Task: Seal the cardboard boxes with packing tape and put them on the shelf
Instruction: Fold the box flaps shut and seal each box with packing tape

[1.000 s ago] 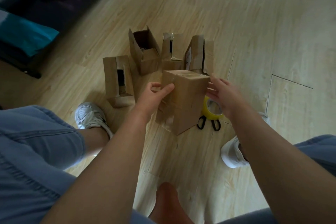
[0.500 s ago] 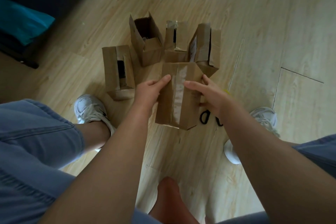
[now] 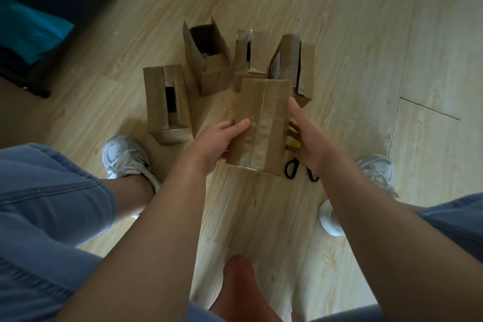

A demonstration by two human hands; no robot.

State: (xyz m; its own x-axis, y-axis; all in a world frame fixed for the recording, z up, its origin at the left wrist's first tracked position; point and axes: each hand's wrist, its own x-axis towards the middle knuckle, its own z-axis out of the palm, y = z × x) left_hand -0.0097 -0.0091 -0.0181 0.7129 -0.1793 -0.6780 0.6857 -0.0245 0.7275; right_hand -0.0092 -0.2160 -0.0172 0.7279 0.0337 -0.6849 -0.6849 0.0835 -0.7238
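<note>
cardboard taped box hung mid-view, its 9 o'clock edge gripped by the left hand. the right hand lay straight-fingered at its 3 o'clock side; unsealed boxes stood at 12 o'clock.

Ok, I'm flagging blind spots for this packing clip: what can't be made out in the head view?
Head view only:
- tape roll: just a yellow sliver, behind the held box and right grip.
- scissors: black handles show; blades hidden under the right grip.
- contents of the open boxes: too dark inside.
- shelf: outside the frame.
- underside of the held box: faces away.
</note>
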